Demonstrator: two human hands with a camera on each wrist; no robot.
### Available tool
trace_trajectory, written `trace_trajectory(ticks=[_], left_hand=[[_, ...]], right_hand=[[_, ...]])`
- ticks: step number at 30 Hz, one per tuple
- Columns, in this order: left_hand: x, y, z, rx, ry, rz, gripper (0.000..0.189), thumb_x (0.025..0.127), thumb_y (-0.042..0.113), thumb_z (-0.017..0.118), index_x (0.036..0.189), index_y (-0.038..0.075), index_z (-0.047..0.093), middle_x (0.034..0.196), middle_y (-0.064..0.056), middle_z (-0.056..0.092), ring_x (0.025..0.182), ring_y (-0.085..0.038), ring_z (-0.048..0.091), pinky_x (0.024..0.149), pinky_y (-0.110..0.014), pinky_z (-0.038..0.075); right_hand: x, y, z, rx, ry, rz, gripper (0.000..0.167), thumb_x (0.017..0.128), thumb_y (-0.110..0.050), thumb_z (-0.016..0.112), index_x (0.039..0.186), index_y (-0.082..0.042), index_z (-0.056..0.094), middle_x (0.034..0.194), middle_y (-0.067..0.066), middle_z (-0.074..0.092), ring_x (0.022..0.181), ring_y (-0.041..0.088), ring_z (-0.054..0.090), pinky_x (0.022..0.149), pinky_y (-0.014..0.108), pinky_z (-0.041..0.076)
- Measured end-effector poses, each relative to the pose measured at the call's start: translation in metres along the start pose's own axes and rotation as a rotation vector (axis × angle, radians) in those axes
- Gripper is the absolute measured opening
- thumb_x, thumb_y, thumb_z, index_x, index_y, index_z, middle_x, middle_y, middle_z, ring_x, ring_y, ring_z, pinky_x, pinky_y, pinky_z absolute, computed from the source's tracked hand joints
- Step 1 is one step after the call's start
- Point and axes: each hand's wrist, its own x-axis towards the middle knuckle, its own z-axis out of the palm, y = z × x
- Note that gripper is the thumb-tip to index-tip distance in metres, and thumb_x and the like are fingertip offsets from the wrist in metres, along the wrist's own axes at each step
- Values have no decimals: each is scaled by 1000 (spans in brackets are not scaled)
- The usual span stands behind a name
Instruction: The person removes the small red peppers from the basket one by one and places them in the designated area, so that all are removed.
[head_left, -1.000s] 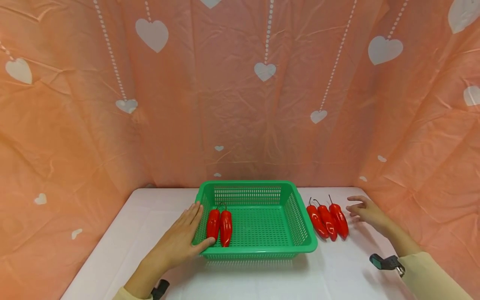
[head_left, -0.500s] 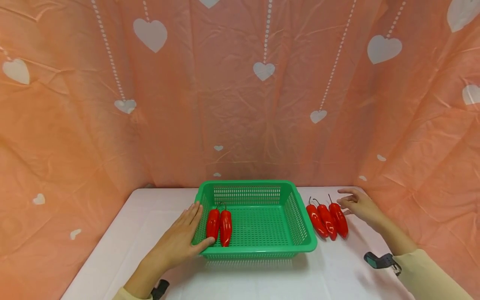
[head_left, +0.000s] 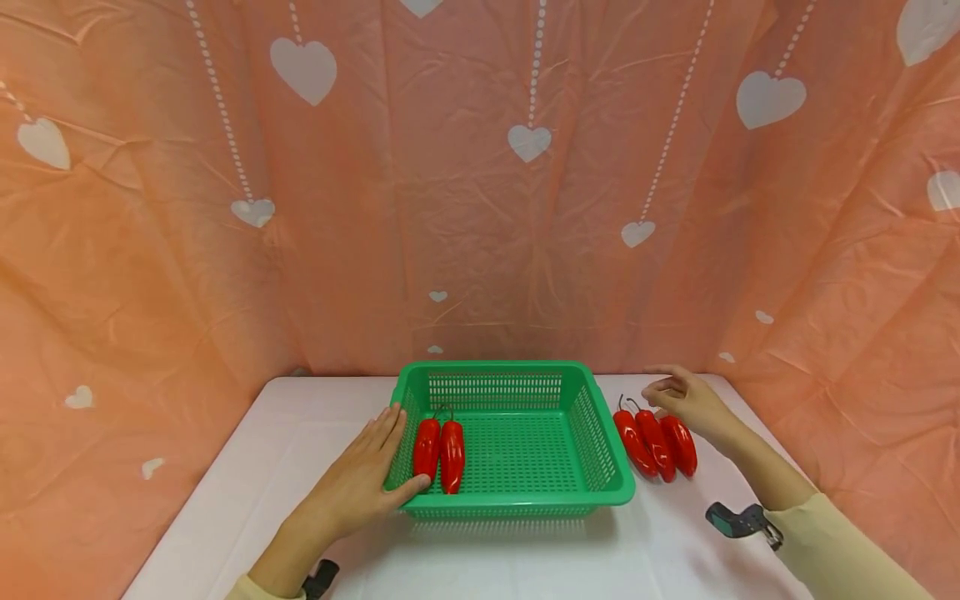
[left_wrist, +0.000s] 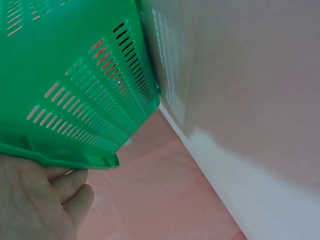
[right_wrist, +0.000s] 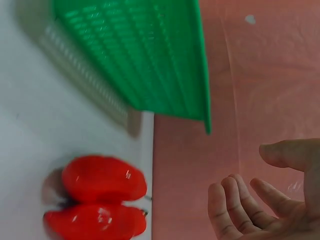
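Observation:
A green plastic basket (head_left: 525,500) with slotted walls stands on the table. Two red chili peppers (head_left: 452,457) lie side by side in its left part, stems toward the far wall. My left hand (head_left: 356,483) rests on the basket's left rim with its fingers straight; in the left wrist view the palm (left_wrist: 30,200) lies against the rim. Three more red peppers (head_left: 654,446) lie to the right of the basket. Over their far ends hovers my right hand (head_left: 697,408), fingers loosely bent and holding nothing, hiding the rightmost pepper's stem. The right wrist view shows two of these peppers (right_wrist: 102,180).
A white cloth (head_left: 480,558) covers the table. Pinkish-orange curtains (head_left: 480,275) with white hearts hang close behind the table and at both sides. The basket's right wall stands close to the leftmost loose pepper.
My right hand has moved leftward and slightly away from me, from beside the loose peppers to above their stem ends. The left hand, basket and peppers have stayed in place.

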Motion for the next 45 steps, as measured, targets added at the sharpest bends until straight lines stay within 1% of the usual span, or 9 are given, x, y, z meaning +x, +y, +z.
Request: trace_trajectory(ticks=[9, 15, 23, 27, 33, 35, 39, 41, 45], left_hand=[[0, 0, 0, -5, -1, -1, 104, 101, 72, 54, 165, -6, 31, 175, -20, 26, 163, -41, 20, 131, -56, 24], [0, 0, 1, -16, -13, -8, 104, 101, 71, 56, 166, -6, 30, 176, -20, 25, 164, -41, 19, 131, -56, 22], [0, 0, 0, -7, -2, 4, 104, 101, 72, 54, 165, -7, 31, 175, -20, 26, 164, -41, 20, 132, -55, 22], [-1, -1, 0, -6, 6, 11, 103, 102, 72, 54, 165, -7, 31, 175, -21, 26, 164, -40, 19, 132, -55, 23], [0, -1, 1, -11, 3, 8, 103, 102, 71, 55, 165, -6, 30, 176, -20, 25, 164, -39, 19, 132, -55, 22], [0, -1, 1, -12, 5, 9, 103, 101, 71, 55, 165, -6, 30, 175, -20, 26, 164, -40, 19, 132, -55, 23], [-1, 0, 0, -13, 18, 17, 103, 101, 71, 56, 165, -7, 31, 174, -21, 28, 163, -41, 22, 131, -56, 24], [-1, 0, 0, -9, 23, 20, 103, 101, 70, 56, 165, -7, 32, 174, -22, 29, 163, -42, 23, 131, -56, 24], [0, 0, 0, 0, 21, 17, 103, 101, 71, 56, 165, -6, 31, 174, -21, 28, 163, -41, 23, 131, -55, 24]], right_hand=[[6, -26, 18, 51, -49, -75, 55, 107, -16, 66, 155, 3, 46, 127, 26, 68, 115, 38, 72, 95, 42, 64], [11, -37, 32, 68, -77, -80, 55, 107, -18, 67, 155, 0, 48, 132, 25, 66, 122, 41, 68, 102, 51, 61], [21, -47, 52, 115, -112, -109, 54, 106, -13, 68, 152, 8, 47, 122, 24, 68, 113, 42, 68, 87, 37, 66], [24, -53, 61, 120, -139, -115, 53, 106, -14, 68, 151, 6, 48, 119, 20, 69, 113, 45, 67, 89, 41, 65], [28, -62, 77, 101, -149, -125, 49, 105, -15, 71, 147, 3, 54, 114, 17, 72, 105, 29, 70, 92, 52, 64], [30, -65, 83, 96, -153, -132, 48, 105, -15, 71, 146, 3, 55, 114, 17, 72, 105, 29, 70, 92, 54, 64], [33, -69, 92, 94, -161, -135, 46, 105, -15, 72, 145, 2, 57, 114, 16, 71, 107, 33, 70, 91, 52, 64], [35, -71, 96, 93, -165, -132, 46, 104, -16, 72, 145, 1, 57, 115, 15, 71, 108, 32, 70, 90, 49, 64], [37, -75, 104, 86, -170, -145, 46, 104, -16, 72, 144, 2, 57, 115, 15, 70, 107, 31, 69, 89, 51, 63]])
